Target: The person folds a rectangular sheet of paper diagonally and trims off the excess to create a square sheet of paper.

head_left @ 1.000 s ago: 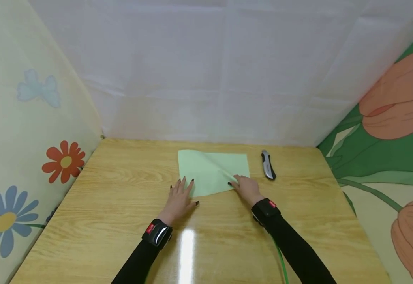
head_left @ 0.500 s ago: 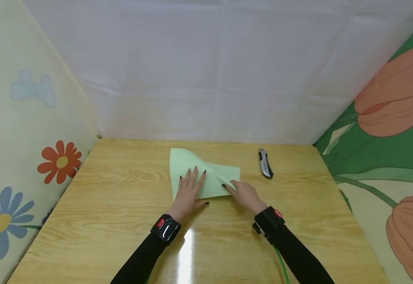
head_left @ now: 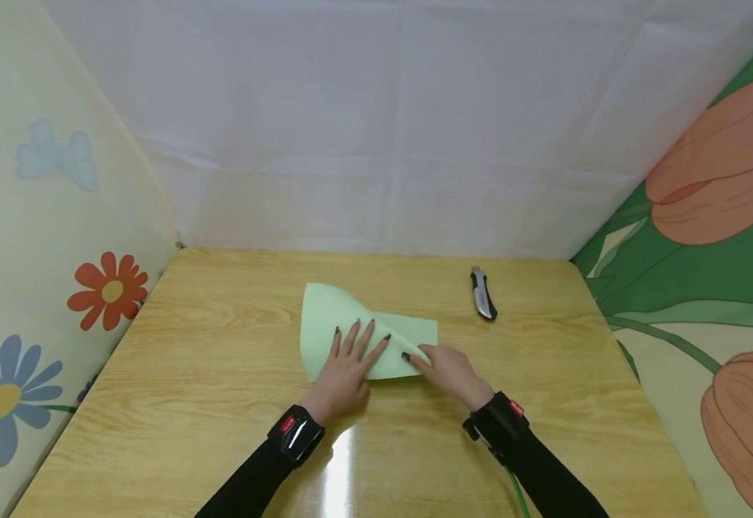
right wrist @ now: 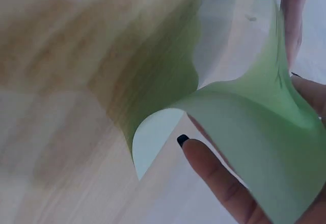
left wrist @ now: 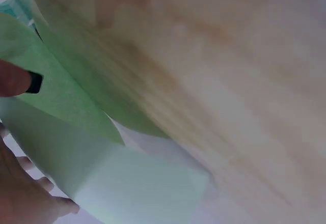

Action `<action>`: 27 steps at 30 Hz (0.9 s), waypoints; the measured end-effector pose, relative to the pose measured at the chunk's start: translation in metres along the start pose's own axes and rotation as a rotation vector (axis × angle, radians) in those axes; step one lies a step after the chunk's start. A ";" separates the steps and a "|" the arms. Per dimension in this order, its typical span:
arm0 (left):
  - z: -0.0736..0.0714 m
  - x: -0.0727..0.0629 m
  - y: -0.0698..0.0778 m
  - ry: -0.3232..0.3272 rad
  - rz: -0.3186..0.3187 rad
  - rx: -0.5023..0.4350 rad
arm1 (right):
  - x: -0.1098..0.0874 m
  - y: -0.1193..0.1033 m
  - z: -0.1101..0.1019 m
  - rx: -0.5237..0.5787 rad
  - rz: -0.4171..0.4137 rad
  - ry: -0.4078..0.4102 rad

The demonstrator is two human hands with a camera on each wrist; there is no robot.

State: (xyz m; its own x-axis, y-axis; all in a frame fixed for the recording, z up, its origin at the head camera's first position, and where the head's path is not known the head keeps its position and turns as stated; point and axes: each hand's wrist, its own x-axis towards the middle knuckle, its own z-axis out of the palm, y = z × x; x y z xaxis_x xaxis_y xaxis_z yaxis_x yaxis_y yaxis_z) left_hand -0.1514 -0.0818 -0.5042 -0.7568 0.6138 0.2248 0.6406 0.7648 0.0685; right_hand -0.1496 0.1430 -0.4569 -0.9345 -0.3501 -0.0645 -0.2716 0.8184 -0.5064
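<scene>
A sheet of light green paper (head_left: 327, 316) lies on the table with its far-left part curling up and a diagonal fold or roll running toward the right hand. My left hand (head_left: 343, 378) rests on the sheet, fingers straight and spread, thumb mostly hidden beneath the palm. At the lower right edge, my right hand (head_left: 451, 368) pinches the rolled part of the paper between thumb and fingers. The right wrist view shows the paper (right wrist: 265, 142) arched into a loop, a dark-nailed thumb (right wrist: 209, 168) beside it. In the left wrist view the paper (left wrist: 137, 188) bends above the tabletop.
A grey and black utility knife (head_left: 484, 295) lies on the wooden table (head_left: 234, 302), right of the paper. A white cloth (head_left: 350, 144) hangs behind the table, with flower-printed sheets on both sides. A green cable (head_left: 519, 493) runs beside the right sleeve.
The left hand has moved right and onto the paper. The right hand keeps its pinch and has come slightly nearer. The sheet has shifted left and nearer, and curls more at its far-left part.
</scene>
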 end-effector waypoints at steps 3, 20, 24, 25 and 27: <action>-0.002 -0.015 0.005 0.039 0.046 0.011 | -0.014 -0.003 0.007 -0.053 -0.027 0.007; -0.004 -0.078 0.039 -0.097 0.039 -0.042 | -0.065 0.000 0.050 -0.345 -0.117 0.063; -0.007 -0.080 0.040 -0.165 0.042 -0.077 | -0.072 0.003 0.051 -0.381 -0.107 0.027; -0.007 -0.081 0.039 -0.186 0.039 -0.093 | -0.073 0.005 0.052 -0.388 -0.114 0.018; -0.009 -0.081 0.038 -0.216 0.028 -0.119 | -0.075 0.009 0.050 -0.371 -0.137 -0.011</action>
State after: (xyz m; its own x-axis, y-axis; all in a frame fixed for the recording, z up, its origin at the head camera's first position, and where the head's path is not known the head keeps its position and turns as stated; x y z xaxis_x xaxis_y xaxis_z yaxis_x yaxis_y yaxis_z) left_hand -0.0643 -0.1045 -0.5116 -0.7406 0.6718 0.0159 0.6628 0.7264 0.1816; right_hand -0.0707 0.1533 -0.5000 -0.8817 -0.4709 -0.0276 -0.4605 0.8720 -0.1663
